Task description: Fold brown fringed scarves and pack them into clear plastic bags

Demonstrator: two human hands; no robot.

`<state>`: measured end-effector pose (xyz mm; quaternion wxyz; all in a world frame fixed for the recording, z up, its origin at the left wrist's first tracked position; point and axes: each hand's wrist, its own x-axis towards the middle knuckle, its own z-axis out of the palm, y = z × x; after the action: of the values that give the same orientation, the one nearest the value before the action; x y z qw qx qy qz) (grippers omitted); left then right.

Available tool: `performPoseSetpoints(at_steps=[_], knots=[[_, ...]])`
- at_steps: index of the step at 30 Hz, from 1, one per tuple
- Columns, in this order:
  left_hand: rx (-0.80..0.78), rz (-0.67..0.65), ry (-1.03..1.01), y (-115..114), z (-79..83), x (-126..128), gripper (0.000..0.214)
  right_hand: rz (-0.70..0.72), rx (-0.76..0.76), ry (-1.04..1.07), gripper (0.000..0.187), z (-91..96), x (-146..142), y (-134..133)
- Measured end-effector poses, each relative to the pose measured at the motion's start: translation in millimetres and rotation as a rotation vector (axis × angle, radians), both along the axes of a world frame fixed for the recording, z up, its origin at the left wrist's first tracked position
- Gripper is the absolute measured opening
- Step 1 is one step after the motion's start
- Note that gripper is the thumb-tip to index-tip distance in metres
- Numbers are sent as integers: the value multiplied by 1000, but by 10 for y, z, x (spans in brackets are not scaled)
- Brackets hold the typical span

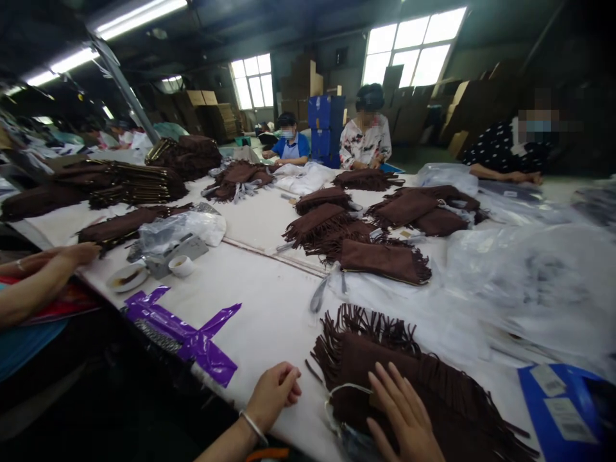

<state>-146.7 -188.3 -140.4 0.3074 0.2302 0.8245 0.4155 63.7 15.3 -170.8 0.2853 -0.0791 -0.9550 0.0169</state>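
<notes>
At the lower right corner a blue box point(534, 414) holds white tags. At bottom centre a brown fringed bag point(356, 359) lies on the white table point(260, 308). It looks like suede, with fringe fanned along its upper edge and a white cord at its left end. The right hand point(404, 417) lies flat on the bag, fingers apart, clasping nothing. The left hand point(274, 393) rests just beside the bag, fingers curled together, empty. Farther off at the left, a white dish point(128, 277) and a small cup point(181, 265) each hold something brown.

the head camera looks forward and down, close over the white table point(269, 314), into the workshop.
</notes>
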Motion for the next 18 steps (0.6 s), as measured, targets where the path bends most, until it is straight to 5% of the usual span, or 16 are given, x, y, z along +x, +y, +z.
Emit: performPoseSetpoints(at_steps=[4, 8, 12, 15, 18], knots=[[205, -389, 685, 326, 30, 79, 25, -16, 195, 56, 62, -279, -283, -17], [122, -728, 1066, 696, -199, -58, 53, -177, 237, 182, 43, -698, -447, 44], [-57, -607, 1180, 665, -356, -352, 64, -104, 321, 188, 48, -676, -383, 94], [-124, -406, 1196, 334, -337, -588, 57, -33, 363, 159, 61, -615, -356, 113], [-109, -243, 1247, -51, -297, -705, 43, -154, 243, 208, 54, -696, -437, 49]])
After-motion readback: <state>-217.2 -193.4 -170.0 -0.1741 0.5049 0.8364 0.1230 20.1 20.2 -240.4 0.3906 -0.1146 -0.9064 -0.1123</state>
